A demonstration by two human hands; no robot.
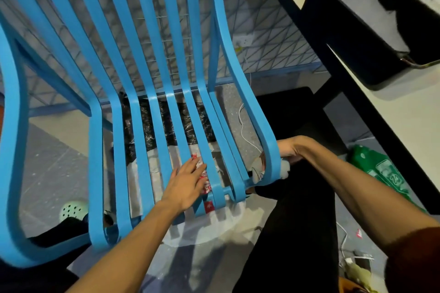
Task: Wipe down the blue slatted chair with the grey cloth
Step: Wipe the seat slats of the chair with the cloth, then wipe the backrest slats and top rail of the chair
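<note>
Steadies chair (152,54) with left grip (188,183), spread flat on seat; pinches cloth (258,169) round chair's right edge with right grip (289,151) — risks cloth snagging in a gap, chair tipping under one-sided pull.

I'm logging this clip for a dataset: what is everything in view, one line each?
blue slatted chair: one, blue, fills centre and left
grey cloth: one, grey, on the chair's right outer rail
bin: one, black, on the table, top right
table: one, white top, black edge, right
bag: one, green, floor at right
cable: one, white, floor behind the chair
perforated shoe: one, pale green, bottom left
plastic sheet: one, black, floor under the seat
left hand: flat on the seat slats
right hand: grips the grey cloth at the rail
</note>
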